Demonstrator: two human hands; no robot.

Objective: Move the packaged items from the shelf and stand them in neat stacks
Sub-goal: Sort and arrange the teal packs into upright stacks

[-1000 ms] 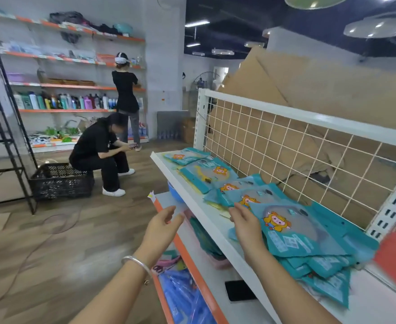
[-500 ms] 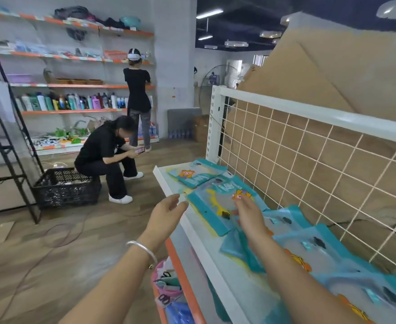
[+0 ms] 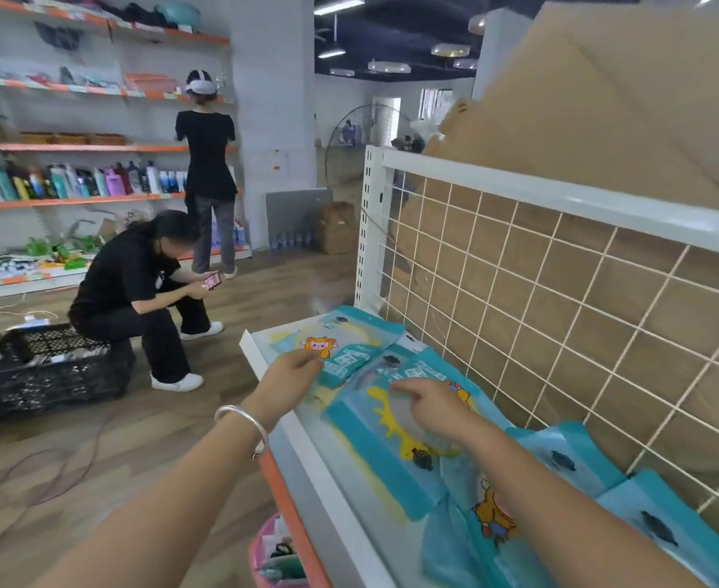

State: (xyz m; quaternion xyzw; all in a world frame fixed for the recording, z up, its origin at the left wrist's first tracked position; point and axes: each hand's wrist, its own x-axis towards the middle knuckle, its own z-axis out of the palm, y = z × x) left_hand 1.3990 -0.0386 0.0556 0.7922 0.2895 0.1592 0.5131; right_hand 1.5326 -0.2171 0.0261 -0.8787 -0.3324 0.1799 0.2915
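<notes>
Several teal packaged items with cartoon prints lie flat and overlapping along the white shelf (image 3: 306, 443). The farthest packet (image 3: 349, 333) has an orange cartoon figure. My left hand (image 3: 289, 375), a silver bangle on its wrist, reaches that packet's near edge with the fingertips bunched; blur hides whether it pinches. My right hand (image 3: 429, 407) hovers low over the packet with a yellow shape (image 3: 374, 439), fingers stretched left and holding nothing. More packets (image 3: 663, 524) trail toward me on the right.
A white wire grid (image 3: 561, 316) backs the shelf, with cardboard sheets (image 3: 603, 99) behind it. A pink basket (image 3: 270, 553) sits on the lower orange-edged shelf. A person (image 3: 132, 286) sits on a black crate (image 3: 48, 375); another person (image 3: 209, 163) stands at the wall shelves.
I have moved along the shelf toward its far end. Both hands have gone forward: the left from open in the air to the far packet's edge, the right onto the yellow-print packet.
</notes>
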